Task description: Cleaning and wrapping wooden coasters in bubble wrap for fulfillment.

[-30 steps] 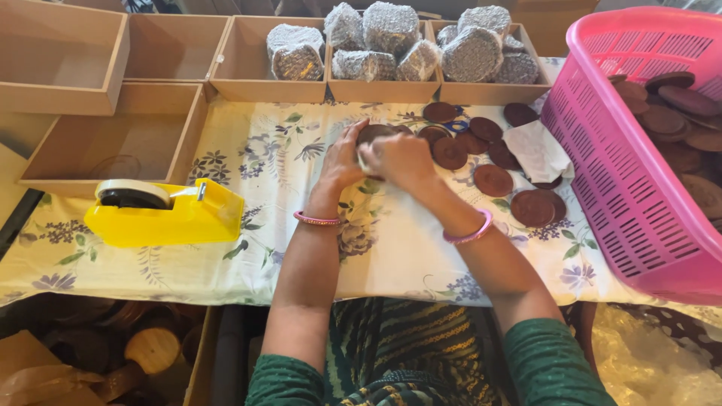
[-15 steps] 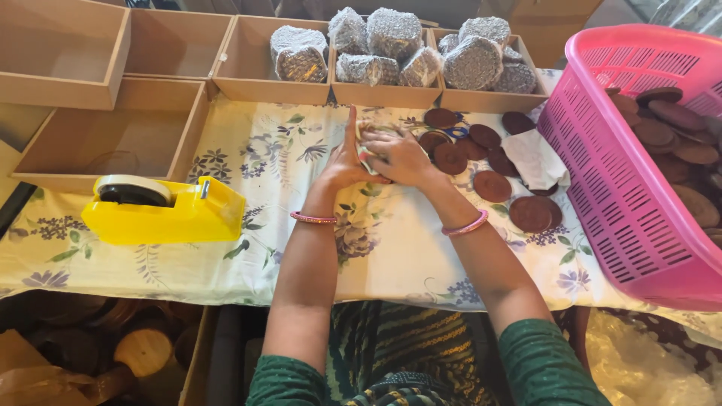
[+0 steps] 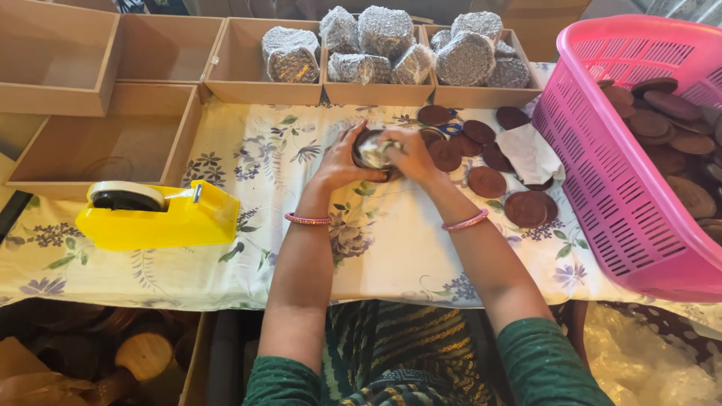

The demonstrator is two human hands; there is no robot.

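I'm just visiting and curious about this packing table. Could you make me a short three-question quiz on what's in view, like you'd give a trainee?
1. True or false: the yellow tape dispenser lies on the person's left side of the floral cloth.
2. What do the left hand and right hand hold between them?
A. a roll of tape
B. a dark round disc partly covered in clear wrap
C. a cardboard box
3. Fill in: the pink basket holds loose brown ____.

Key
1. True.
2. B; both hands close around it above the cloth.
3. Discs, unwrapped; the wrapped bundles sit in cardboard boxes at the back.
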